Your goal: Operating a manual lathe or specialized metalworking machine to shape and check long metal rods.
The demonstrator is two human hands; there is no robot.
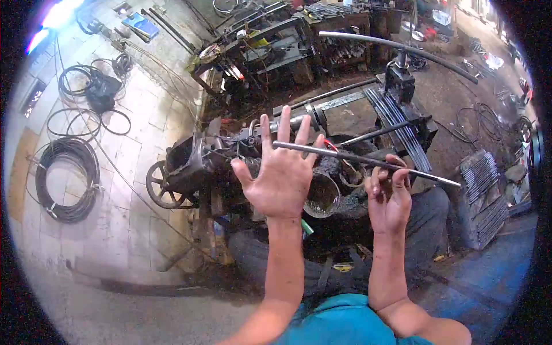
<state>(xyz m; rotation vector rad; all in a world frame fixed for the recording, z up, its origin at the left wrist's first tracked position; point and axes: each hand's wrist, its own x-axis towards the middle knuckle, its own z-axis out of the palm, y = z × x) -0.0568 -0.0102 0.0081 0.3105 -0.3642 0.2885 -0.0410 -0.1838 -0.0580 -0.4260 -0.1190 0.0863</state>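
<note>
Above the dark machine (230, 158) with its spoked wheel (159, 184), a thin metal rod (368, 161) lies level. Right hand (390, 198) has its grip closed on the rod near the rod's right end; left hand (282, 169) is spread flat, grip open, its fingertips behind the rod's left end, contact unclear. A metal can (322, 195) stands just below the rod
</note>
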